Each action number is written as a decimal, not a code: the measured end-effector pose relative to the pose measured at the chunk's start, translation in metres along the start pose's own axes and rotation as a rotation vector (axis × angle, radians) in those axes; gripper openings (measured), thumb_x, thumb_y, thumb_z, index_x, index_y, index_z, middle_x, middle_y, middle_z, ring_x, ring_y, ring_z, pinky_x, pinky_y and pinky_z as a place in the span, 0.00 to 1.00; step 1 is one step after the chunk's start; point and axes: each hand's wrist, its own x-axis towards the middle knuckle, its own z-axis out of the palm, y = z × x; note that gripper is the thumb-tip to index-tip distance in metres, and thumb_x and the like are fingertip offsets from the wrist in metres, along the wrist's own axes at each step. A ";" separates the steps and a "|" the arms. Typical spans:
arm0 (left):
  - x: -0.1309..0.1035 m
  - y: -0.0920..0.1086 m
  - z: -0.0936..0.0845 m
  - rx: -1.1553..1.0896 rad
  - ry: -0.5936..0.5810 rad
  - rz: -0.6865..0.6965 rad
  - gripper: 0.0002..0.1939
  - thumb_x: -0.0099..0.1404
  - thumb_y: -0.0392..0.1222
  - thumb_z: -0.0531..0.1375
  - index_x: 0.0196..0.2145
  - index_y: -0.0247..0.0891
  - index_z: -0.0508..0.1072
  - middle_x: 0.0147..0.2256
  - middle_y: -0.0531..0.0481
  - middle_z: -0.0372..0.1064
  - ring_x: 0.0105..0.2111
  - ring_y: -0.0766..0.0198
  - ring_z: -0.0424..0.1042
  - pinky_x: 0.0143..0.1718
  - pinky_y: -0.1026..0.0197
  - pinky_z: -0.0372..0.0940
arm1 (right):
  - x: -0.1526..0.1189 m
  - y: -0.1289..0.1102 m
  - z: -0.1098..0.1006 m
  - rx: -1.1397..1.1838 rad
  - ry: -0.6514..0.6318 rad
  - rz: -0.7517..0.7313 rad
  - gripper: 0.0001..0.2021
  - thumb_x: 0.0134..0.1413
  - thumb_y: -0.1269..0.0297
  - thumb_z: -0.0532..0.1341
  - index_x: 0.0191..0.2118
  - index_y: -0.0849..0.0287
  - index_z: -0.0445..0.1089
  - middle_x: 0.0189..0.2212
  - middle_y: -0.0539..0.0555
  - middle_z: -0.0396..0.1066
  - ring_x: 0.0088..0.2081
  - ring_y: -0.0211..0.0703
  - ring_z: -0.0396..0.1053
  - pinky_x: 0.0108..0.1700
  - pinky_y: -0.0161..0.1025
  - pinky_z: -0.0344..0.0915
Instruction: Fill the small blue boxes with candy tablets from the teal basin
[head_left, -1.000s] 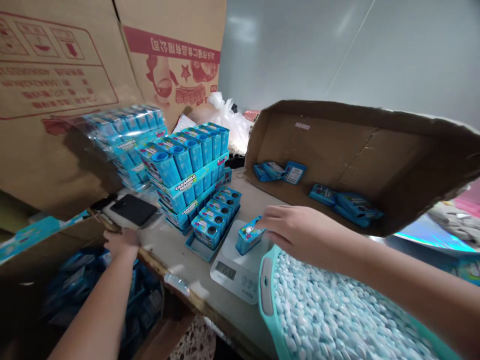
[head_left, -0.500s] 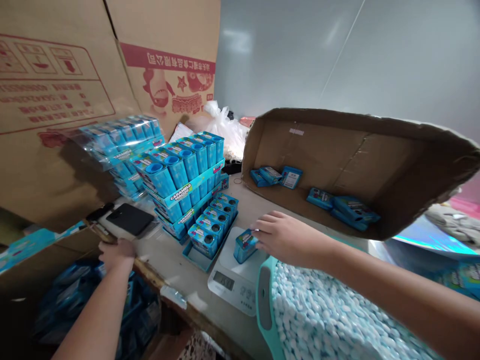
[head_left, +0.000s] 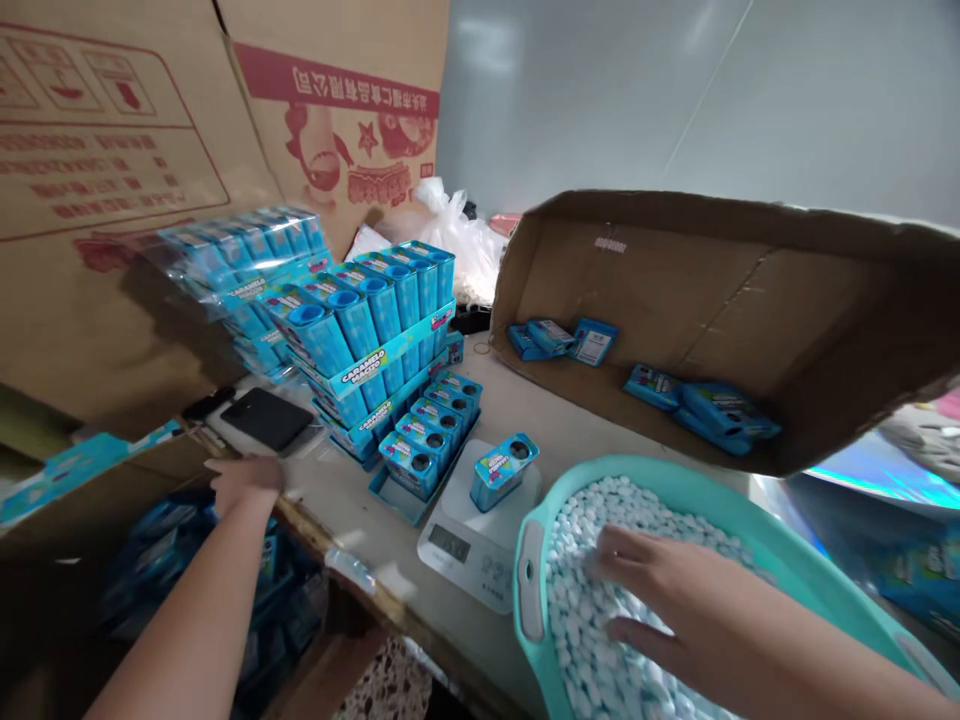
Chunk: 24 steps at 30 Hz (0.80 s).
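Observation:
My right hand [head_left: 637, 590] is over the white and pale blue candies [head_left: 600, 510] in the turquoise basin [head_left: 652, 468], its fingers apart at their surface. Left of it, a blue candy box [head_left: 504, 472] with a round hole in its top stands on the white digital scale [head_left: 472, 560]. My left hand [head_left: 244, 482] hangs at the table's left edge, above a carton of blue boxes; its fingers are partly hidden and blurred. Between the hands, a row of blue boxes stands in an open tray [head_left: 397, 500].
Stacked display trays [head_left: 367, 365] of blue boxes rise behind the tray, beside plastic-wrapped ones [head_left: 255, 260]. A black phone [head_left: 266, 418] lies at the left. A tilted cardboard box [head_left: 675, 290] holding several blue boxes stands behind the basin.
My right hand has let go of the blue box on the scale and moved right and down to the candies. The view has shifted slightly.

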 end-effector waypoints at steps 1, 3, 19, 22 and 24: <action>0.001 0.004 0.000 0.011 0.001 -0.021 0.41 0.71 0.50 0.53 0.71 0.27 0.37 0.62 0.21 0.54 0.60 0.32 0.62 0.54 0.31 0.64 | -0.001 -0.001 0.004 0.038 -0.028 0.009 0.08 0.60 0.65 0.62 0.45 0.52 0.74 0.44 0.56 0.73 0.40 0.55 0.74 0.41 0.49 0.69; 0.003 0.011 -0.001 0.016 0.007 -0.077 0.45 0.68 0.46 0.56 0.71 0.27 0.35 0.62 0.19 0.53 0.61 0.28 0.60 0.54 0.29 0.63 | 0.000 -0.001 0.008 0.097 -0.048 0.033 0.08 0.61 0.65 0.60 0.44 0.53 0.73 0.44 0.57 0.72 0.43 0.56 0.73 0.44 0.50 0.69; 0.017 -0.007 0.008 -0.209 0.133 -0.178 0.30 0.73 0.55 0.55 0.66 0.39 0.56 0.61 0.37 0.60 0.56 0.48 0.67 0.56 0.40 0.65 | 0.004 0.017 0.005 0.313 -0.008 -0.019 0.09 0.55 0.74 0.58 0.30 0.50 0.65 0.31 0.50 0.69 0.30 0.46 0.69 0.33 0.44 0.67; 0.023 -0.008 0.012 -0.196 0.122 -0.192 0.30 0.73 0.55 0.55 0.65 0.38 0.58 0.61 0.37 0.61 0.56 0.48 0.67 0.56 0.39 0.65 | 0.005 0.018 0.003 0.312 0.043 -0.046 0.10 0.56 0.75 0.57 0.30 0.51 0.66 0.30 0.50 0.69 0.30 0.46 0.70 0.33 0.43 0.67; 0.026 -0.010 0.013 -0.178 0.111 -0.179 0.30 0.73 0.55 0.55 0.65 0.38 0.58 0.61 0.37 0.60 0.56 0.48 0.67 0.56 0.39 0.65 | 0.007 0.020 -0.002 0.325 0.101 -0.068 0.09 0.60 0.73 0.56 0.32 0.51 0.68 0.32 0.51 0.70 0.31 0.45 0.70 0.35 0.43 0.68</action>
